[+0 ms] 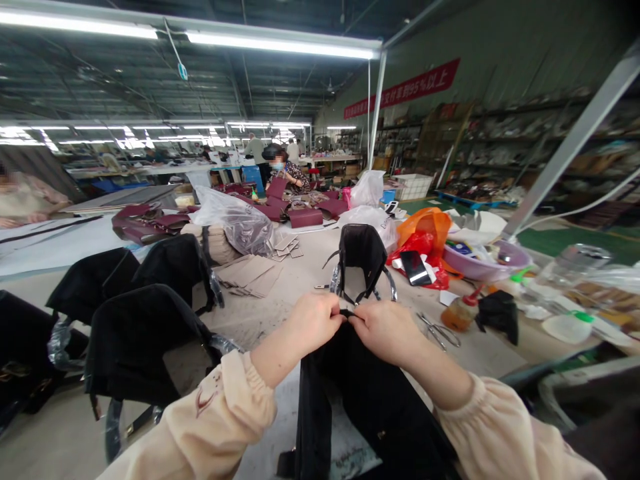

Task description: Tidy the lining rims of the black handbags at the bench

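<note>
A black fabric bag (380, 393) stands on the table right in front of me. My left hand (317, 321) pinches its far upper edge between thumb and fingers. Close beside it, my right hand (383, 328) grips the same edge, and a short black fold shows between the two. Just beyond my hands is another black bag (363, 243), its handles wrapped in clear plastic. A pair of scissors (439, 331) lies to the right of my right hand, near a bottle of amber liquid (461, 311) with a red cap.
Several more black bags (145, 333) stand on the left. Cardboard pieces (253, 275) and maroon bag parts (305, 217) lie farther back. On the right are a phone (415, 268), a red plastic bag (435, 275) and a purple basin (487, 267). A co-worker (287, 170) sits across the table.
</note>
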`<state>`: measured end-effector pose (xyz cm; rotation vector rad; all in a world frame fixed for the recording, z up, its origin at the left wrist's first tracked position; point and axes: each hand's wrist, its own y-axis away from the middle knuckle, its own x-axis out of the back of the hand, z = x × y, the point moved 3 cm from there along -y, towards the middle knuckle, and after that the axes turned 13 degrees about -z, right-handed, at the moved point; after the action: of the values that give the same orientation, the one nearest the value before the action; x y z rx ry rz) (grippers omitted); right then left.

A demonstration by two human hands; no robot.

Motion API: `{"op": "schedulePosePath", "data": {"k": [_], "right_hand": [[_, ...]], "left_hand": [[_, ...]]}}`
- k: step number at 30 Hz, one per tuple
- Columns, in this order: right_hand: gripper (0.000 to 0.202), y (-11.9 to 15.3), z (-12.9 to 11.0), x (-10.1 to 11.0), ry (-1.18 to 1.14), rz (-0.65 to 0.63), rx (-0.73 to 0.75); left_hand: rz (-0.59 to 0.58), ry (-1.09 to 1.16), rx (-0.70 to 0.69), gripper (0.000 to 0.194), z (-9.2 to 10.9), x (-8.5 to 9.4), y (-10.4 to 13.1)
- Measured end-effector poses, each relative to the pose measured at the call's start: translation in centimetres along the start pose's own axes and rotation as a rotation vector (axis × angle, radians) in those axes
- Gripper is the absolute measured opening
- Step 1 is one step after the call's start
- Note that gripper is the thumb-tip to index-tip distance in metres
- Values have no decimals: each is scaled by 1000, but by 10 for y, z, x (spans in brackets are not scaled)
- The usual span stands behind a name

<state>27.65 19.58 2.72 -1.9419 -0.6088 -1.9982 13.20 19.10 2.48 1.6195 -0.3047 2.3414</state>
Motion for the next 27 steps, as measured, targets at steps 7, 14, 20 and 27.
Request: {"op": "schedulePosePath", "data": {"k": [7, 14, 20, 27], "right_hand": [[33, 2, -9, 3, -56, -30, -7], [35, 0, -10, 3, -91, -32, -19], [34, 1, -6, 2, -96, 1, 3], [24, 3, -3, 2, -135, 26, 62]], "left_hand": [[-123, 116, 18, 55, -12, 1, 16], [-169, -78, 38, 15, -9, 3, 17], [-150, -217, 53, 21, -8, -1, 13], [-176, -214, 33, 22, -11, -2, 11]]}}
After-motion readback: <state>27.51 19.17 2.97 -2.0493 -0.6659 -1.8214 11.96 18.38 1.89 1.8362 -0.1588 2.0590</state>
